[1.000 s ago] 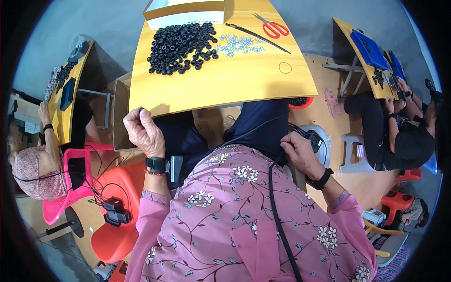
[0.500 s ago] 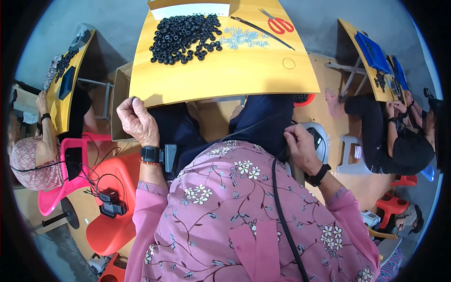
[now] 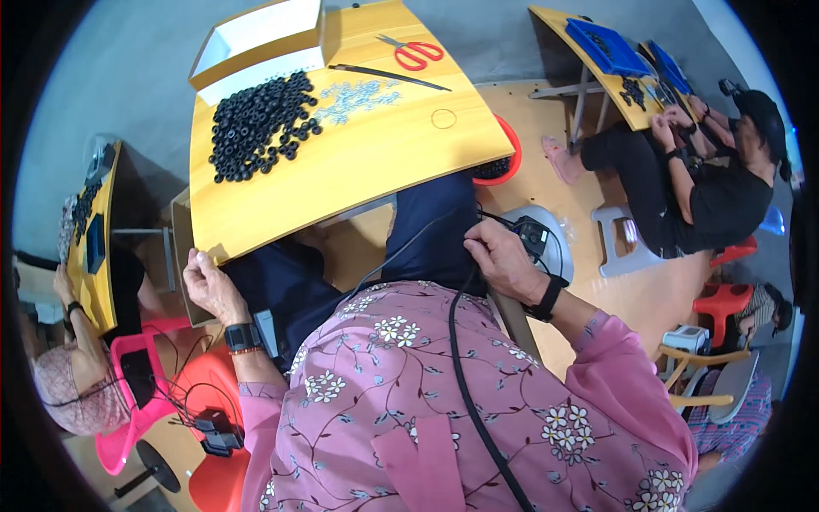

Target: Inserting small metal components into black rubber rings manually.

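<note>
And here we are with the bare left hand [image 3: 213, 286] out at nine o'clock, wrist raised, its forearm running up from below and pointing toward eleven, thumb and index finger drawn together right beside the near-left corner of the curved yellow wooden bench [image 3: 384, 158]; I cannot tell whether anything small sits between those fingertips, or whether they touch the edge. Over at three o'clock, the bare right hand [image 3: 512, 260] hangs above the lap, back of the hand up, fingers curled in loosely and thumb closed against the index finger, pointing toward ten; again, whatever might be inside is hidden. Up on the bench, between ten and eleven, lies a broad heap of small, round, black rings [image 3: 256, 128], well clear of both hands. Just beside it, short of twelve, a scatter of tiny, clear-silvery pieces [image 3: 363, 101]; then a slender black stick [image 3: 384, 74] and red-handled metal scissors [image 3: 406, 46] at twelve. An open white cardboard box [image 3: 264, 75] stands at eleven, behind the rings.
</note>
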